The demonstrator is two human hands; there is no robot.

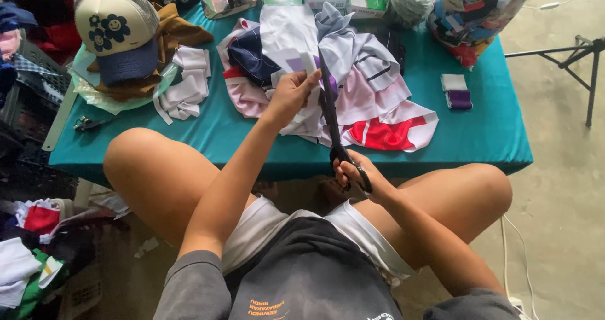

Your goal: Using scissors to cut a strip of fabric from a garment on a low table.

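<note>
My right hand (358,176) grips the black handles of a long pair of scissors (329,109), whose blades point away from me up into a white piece of fabric (288,33). My left hand (291,94) pinches the near edge of that white fabric, just left of the blades. Beneath lies a heap of fabric scraps (372,115) in white, pink, red, navy and grey, spread over a low table with a teal cloth (479,134). My bare knees sit on either side of my arms.
At the table's left stand a cream and navy cap (116,33), brown cloth and folded white strips (186,87). Small folded white and purple pieces (456,91) lie at the right. Boxes and a bag of scraps (476,14) line the far edge. Clothing piles sit on the floor at left.
</note>
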